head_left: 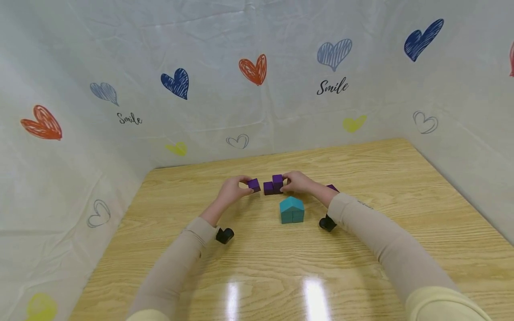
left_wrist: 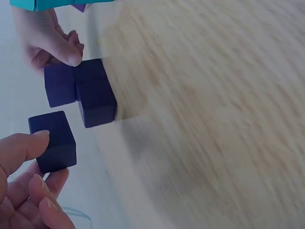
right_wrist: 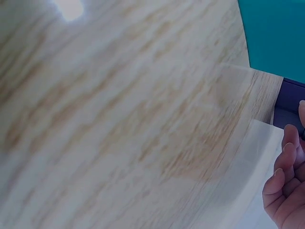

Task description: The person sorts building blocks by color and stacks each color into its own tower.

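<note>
My left hand [head_left: 230, 191] pinches a purple cube [head_left: 254, 185] between thumb and fingers, a small gap left of two other purple blocks. Of those, a low block [head_left: 268, 189] stands against a taller-looking purple piece [head_left: 278, 183]. My right hand [head_left: 299, 183] grips that taller piece from its right side, and the left wrist view shows the thumb on the blocks [left_wrist: 61, 85]. Nearer to me sits a teal house shape [head_left: 292, 210], a peaked top over two small blocks. In the right wrist view, curled fingers [right_wrist: 286, 162] appear at the right edge, beside dark purple.
Another purple block [head_left: 332, 187] lies partly hidden behind my right wrist. Black wrist cameras [head_left: 225, 235] hang under both sleeves. The wooden table [head_left: 257, 267] meets a white cloth backdrop [head_left: 217, 116] printed with hearts along its far edge and sides.
</note>
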Tool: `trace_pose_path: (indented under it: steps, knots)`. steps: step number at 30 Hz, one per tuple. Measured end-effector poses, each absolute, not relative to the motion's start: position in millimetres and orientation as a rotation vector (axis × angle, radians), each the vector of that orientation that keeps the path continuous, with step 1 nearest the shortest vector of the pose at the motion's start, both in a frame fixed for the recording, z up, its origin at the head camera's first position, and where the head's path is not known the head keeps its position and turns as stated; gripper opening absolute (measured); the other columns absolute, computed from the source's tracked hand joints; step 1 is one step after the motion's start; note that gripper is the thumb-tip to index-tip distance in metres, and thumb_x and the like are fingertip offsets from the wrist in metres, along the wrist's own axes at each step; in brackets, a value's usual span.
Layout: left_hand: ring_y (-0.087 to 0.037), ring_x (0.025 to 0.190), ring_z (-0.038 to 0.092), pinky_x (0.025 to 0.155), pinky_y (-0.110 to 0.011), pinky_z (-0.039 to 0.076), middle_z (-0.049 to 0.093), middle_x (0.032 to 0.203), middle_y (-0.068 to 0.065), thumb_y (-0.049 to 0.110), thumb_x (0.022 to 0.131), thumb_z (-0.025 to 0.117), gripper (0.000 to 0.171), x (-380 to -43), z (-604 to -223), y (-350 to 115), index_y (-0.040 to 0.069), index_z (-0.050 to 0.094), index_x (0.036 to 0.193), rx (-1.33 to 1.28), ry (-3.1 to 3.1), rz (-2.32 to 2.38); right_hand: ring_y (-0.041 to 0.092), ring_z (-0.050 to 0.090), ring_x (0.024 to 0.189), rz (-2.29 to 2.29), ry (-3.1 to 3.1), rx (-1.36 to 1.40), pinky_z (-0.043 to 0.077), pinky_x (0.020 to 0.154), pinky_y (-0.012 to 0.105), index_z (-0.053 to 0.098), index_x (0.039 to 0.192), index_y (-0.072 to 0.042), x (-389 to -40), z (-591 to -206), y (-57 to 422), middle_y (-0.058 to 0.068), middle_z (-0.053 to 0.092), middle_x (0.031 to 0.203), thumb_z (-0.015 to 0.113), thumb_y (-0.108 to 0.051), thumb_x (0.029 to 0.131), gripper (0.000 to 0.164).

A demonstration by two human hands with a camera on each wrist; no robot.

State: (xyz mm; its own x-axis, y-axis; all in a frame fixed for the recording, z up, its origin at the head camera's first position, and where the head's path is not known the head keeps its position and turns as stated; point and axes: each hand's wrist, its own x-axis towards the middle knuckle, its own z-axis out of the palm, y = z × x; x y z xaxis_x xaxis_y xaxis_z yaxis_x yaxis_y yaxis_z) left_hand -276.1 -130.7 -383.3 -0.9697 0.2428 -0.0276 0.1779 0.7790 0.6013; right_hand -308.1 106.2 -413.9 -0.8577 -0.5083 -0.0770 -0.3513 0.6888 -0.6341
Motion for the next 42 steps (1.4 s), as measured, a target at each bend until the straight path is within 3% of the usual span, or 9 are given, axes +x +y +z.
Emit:
trace_pose_path:
  steps: [11, 42]
  knots:
    - [-0.030, 0.118, 0.048, 0.098, -0.042, 0.038, 0.059, 0.118, -0.012, 0.016, 0.086, 0.064, 0.039, -292, -387, -108, 0.006, 0.056, 0.123, 0.399, 2.831, 0.917, 0.014, 0.052, 0.061, -0.913, 2.656, -0.675, 0.041, 0.057, 0.024, 0.049, 0.126, 0.007, -309, -416, 105, 0.010, 0.062, 0.078, 0.062, -0.016, 0.087, 0.047]
    - [-0.027, 0.112, 0.051, 0.089, -0.039, 0.041, 0.058, 0.121, -0.013, 0.016, 0.088, 0.062, 0.039, -299, -390, -93, 0.008, 0.054, 0.126, 0.368, 2.750, 0.938, 0.012, 0.049, 0.057, -0.941, 2.658, -0.697, 0.038, 0.054, 0.022, 0.058, 0.115, 0.004, -310, -416, 106, 0.009, 0.063, 0.076, 0.063, -0.014, 0.086, 0.034]
